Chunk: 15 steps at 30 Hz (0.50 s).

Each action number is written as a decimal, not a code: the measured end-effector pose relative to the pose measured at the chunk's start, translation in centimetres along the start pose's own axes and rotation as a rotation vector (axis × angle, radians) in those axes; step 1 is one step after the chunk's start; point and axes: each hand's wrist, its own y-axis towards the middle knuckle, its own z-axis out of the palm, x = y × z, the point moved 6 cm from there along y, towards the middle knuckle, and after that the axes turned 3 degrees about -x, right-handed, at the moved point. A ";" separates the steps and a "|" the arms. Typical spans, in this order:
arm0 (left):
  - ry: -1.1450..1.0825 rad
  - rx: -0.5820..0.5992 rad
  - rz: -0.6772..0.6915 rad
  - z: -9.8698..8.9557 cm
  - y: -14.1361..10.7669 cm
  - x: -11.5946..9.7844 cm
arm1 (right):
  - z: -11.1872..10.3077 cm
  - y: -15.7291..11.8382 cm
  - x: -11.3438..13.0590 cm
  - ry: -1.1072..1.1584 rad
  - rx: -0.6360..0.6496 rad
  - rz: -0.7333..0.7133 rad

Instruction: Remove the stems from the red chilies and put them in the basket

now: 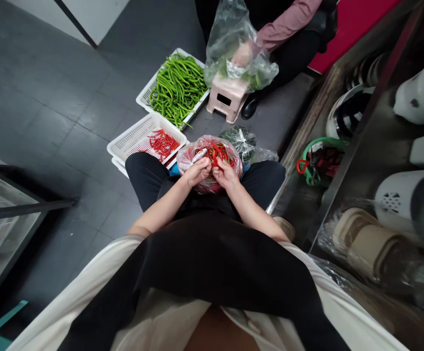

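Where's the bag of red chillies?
In the head view, the bag sits near centre, between the knees, with the left hand and right hand over it.

Dark grey tiled floor (50, 129), dully reflective. White panel (102, 17), upper left; metal rack (25, 211), lower left. Shelving (360, 163) down right side; red surface (361, 24), upper right.

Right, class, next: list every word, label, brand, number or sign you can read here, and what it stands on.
None: nothing can be read.
Pale patch at the round green plastic basket: too small and blurred to tell whether it bears print.
Clear plastic bag around slender red chillies: no legible print.
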 end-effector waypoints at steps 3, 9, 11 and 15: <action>-0.068 0.075 -0.032 -0.4 -0.1 0.2 | 0.2 0.3 -0.5 0.084 0.027 0.128; 0.448 0.018 0.004 -2.5 -0.3 -1.5 | -1.7 0.8 0.4 -0.028 -0.050 0.046; 0.729 -0.110 0.163 -3.1 -0.2 -2.8 | -2.3 0.8 1.1 -0.066 -0.097 -0.064; 1.001 -0.210 0.406 -1.8 -0.5 -2.9 | -1.7 0.5 0.9 -0.118 -0.070 -0.144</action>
